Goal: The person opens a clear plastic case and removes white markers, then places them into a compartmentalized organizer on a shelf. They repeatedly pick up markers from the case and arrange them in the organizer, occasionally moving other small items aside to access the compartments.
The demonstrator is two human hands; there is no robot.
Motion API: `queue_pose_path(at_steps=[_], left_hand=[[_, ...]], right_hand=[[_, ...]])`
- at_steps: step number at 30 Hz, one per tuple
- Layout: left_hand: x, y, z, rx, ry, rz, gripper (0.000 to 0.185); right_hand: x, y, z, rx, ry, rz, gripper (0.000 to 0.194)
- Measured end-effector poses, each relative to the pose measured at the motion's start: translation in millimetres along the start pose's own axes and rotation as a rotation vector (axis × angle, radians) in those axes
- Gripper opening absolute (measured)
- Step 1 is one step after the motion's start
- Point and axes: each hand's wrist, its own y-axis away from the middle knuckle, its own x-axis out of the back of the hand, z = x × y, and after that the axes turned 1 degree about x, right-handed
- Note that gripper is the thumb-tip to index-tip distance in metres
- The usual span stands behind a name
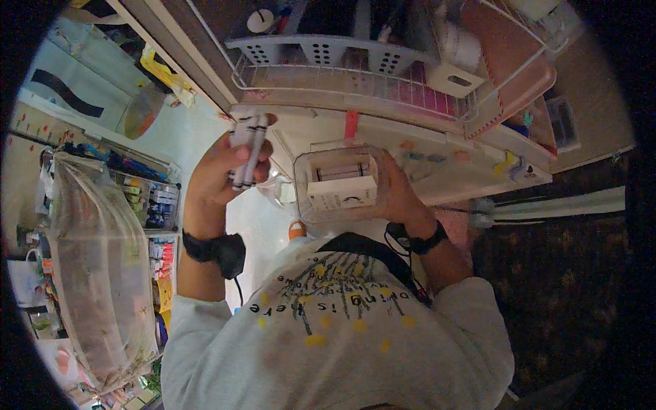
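Observation:
My left hand [220, 169] is raised at the left with its fingers closed around a small bundle of white sticks [251, 143] with black bands; what they are exactly I cannot tell. On the other side, my right hand [405, 189] grips the side of a clear plastic container [303, 179]. Inside it sit a small white box [342, 192] bearing black print and, behind that, another banded white stick [338, 171]. The container is held in front of my chest, apart from the bundle.
A white wire basket [338, 92] with a perforated grey-white organizer [323, 54] hangs ahead, above a pale desk surface [435, 148]. Shelves of packaged goods [163, 205] and a sheer cover [102, 266] stand left. Dark patterned fabric [553, 287] is at right.

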Motion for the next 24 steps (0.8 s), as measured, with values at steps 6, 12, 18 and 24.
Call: queue_pose_path(at_steps=[6,12,18,24], left_hand=[[10,27,-10,-0.013,0.015,0.137,0.073],[14,39,-13,-0.024,0.053,0.152,0.075],[9,45,-10,-0.075,0.084,0.17,0.077],[4,51,-3,-0.11,0.052,0.137,0.076]], right_hand=[[1,-2,-19,0.294,0.305,0.023,0.085],[-9,-4,-28,0.329,0.32,0.057,0.08],[-19,-5,-23,0.363,0.317,0.076,0.079],[-23,-6,-15,0.285,0.282,0.095,0.078]])
